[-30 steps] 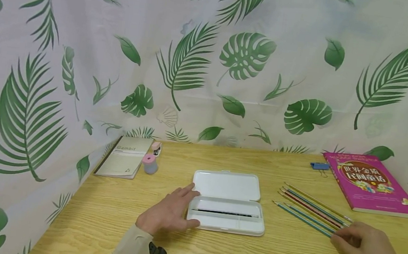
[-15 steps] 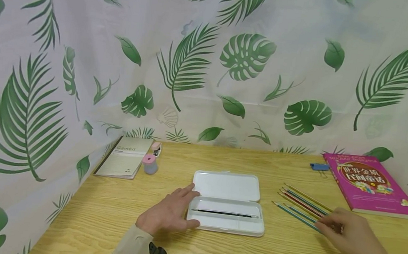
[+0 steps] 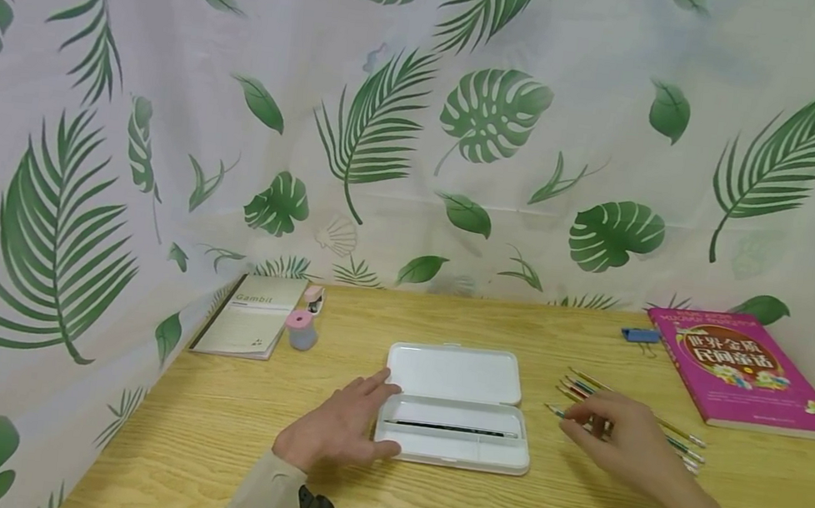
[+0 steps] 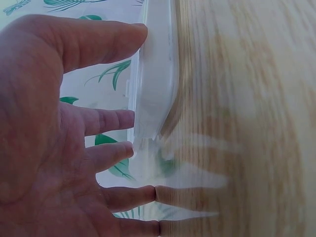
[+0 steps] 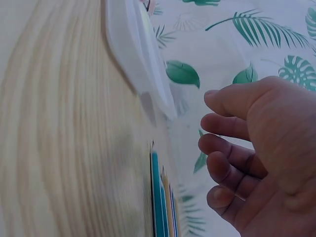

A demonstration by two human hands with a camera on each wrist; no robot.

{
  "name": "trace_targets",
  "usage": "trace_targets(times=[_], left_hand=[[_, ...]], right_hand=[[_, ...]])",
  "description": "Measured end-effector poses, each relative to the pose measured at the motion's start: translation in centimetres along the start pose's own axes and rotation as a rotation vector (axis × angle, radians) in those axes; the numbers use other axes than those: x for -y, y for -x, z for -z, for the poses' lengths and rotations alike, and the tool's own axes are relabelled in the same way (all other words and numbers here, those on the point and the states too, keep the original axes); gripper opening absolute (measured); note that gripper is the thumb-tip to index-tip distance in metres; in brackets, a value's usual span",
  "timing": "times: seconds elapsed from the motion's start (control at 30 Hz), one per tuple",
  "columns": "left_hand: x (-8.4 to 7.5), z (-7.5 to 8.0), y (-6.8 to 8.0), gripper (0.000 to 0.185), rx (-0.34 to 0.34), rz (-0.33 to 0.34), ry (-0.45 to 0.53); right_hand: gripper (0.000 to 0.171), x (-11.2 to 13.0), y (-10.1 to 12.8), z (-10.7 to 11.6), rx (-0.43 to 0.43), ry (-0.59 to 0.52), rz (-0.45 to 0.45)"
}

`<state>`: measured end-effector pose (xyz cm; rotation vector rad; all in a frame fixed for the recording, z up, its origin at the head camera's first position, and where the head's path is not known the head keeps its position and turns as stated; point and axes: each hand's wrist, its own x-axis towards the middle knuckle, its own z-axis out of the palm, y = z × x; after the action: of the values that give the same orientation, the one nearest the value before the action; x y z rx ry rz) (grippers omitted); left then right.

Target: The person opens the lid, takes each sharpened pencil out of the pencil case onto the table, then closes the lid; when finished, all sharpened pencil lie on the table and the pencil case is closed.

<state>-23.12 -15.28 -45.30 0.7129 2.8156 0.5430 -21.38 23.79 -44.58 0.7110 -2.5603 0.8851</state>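
Observation:
A white pencil case (image 3: 453, 372) lies with its lid folded back, and a dark pencil (image 3: 451, 428) rests in its tray. At the case's left end my left hand (image 3: 339, 422) touches it with thumb and fingers spread; the left wrist view shows the thumb tip against the case wall (image 4: 158, 74). Over several loose pencils (image 3: 685, 434) to the right, my right hand (image 3: 627, 447) hovers with bent fingers and hides their middles. In the right wrist view nothing shows between its fingertips, and a teal pencil (image 5: 158, 197) lies apart from them.
At the back left lie a notebook (image 3: 249, 316), a pink-topped cylindrical container (image 3: 301, 332) and a small pink and white item (image 3: 314, 299). A blue binder clip (image 3: 641, 336) and a pink book (image 3: 749, 372) are at the back right. A leaf-patterned curtain (image 3: 379, 242) borders the table.
My right hand has moved left along the pencils, from their eraser ends toward their tips. The pencils, the case and my left hand have kept their places.

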Motion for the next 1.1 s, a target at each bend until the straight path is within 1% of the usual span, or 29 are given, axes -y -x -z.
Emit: trace_targets(times=[0.23, 0.33, 0.4, 0.47, 0.57, 0.7, 0.8, 1.1], left_hand=[[0.0, 0.0, 0.0, 0.079, 0.001, -0.002, -0.003], [0.0, 0.0, 0.0, 0.079, 0.001, -0.001, -0.002], [0.0, 0.0, 0.0, 0.079, -0.001, -0.01, -0.006], [0.0, 0.0, 0.0, 0.078, -0.001, -0.02, -0.013], [0.0, 0.0, 0.1, 0.077, -0.001, -0.035, -0.023], [0.1, 0.0, 0.2, 0.077, 0.0, -0.038, -0.027], [0.1, 0.0, 0.2, 0.077, 0.002, -0.038, -0.03], [0.1, 0.1, 0.1, 0.078, -0.001, -0.025, -0.028]], right_hand=[[0.004, 1.6, -1.8, -2.1, 0.049, -0.055, 0.008], [0.005, 2.1, -2.3, -2.8, 0.086, -0.077, 0.004], [0.007, 2.4, -2.6, -3.3, 0.125, -0.082, -0.005], [0.011, 2.7, -2.8, -3.7, 0.166, -0.077, -0.001], [0.015, 2.9, -2.9, -4.2, 0.213, -0.06, 0.036], [0.018, 2.7, -2.9, -4.9, 0.227, -0.016, 0.1], [0.021, 2.6, -2.9, -5.3, 0.239, 0.025, 0.116], [0.023, 2.8, -3.0, -5.4, 0.259, 0.084, 0.098]])
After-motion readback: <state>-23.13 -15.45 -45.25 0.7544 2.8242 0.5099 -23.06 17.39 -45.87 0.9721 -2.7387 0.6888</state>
